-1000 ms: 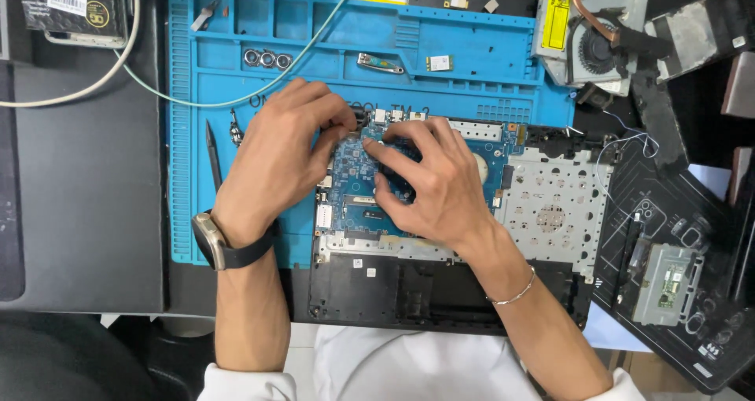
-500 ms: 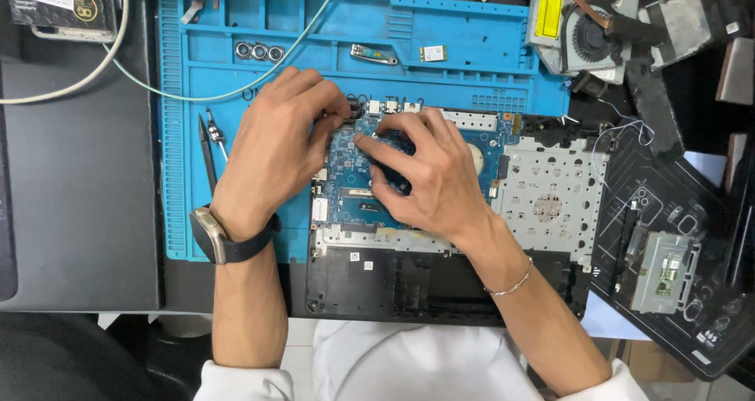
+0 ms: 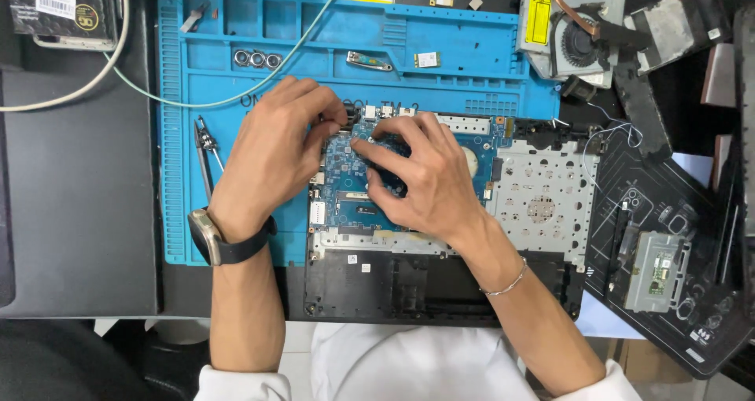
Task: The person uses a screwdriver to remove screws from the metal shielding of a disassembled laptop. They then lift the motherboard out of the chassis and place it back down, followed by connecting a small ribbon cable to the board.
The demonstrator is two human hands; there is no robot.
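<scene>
Hands on blue circuit board in opened laptop

Desk surface [image 3: 79, 212], dark and flat, carries everything in view. Blue work mat [image 3: 236, 55] with moulded compartments lies across its upper middle. Opened laptop base [image 3: 440, 283], black at the near edge, sits partly on the mat's lower right portion, with a perforated metal plate [image 3: 543, 204] exposed on its right side. Black patterned mat [image 3: 668, 212] lies to the right, tilted, bearing a small grey module [image 3: 657, 269]. Cooling fan assembly [image 3: 574, 31] with a yellow label rests at the upper right, beyond the mat.

Blue circuit board [image 3: 346, 204] sits in the left half of the laptop base, just beside the metal plate. Left hand [image 3: 271, 157], a dark watch [image 3: 212, 240] on its wrist, rests over the board's upper left corner with fingers curled down; whether they pinch anything cannot be told. Right hand [image 3: 425, 181], a thin bracelet [image 3: 507, 279] on its wrist, lies across the board's centre, fingers bent and pointing left, tips pressed to the board surface close to the left fingertips; no object is seen in its grasp.

Tweezers [image 3: 206, 157] lie on the mat just left of the left hand. Three metal rings [image 3: 257, 58] sit in a row on the mat above. Pale cable [image 3: 259, 79] crosses the mat diagonally
</scene>
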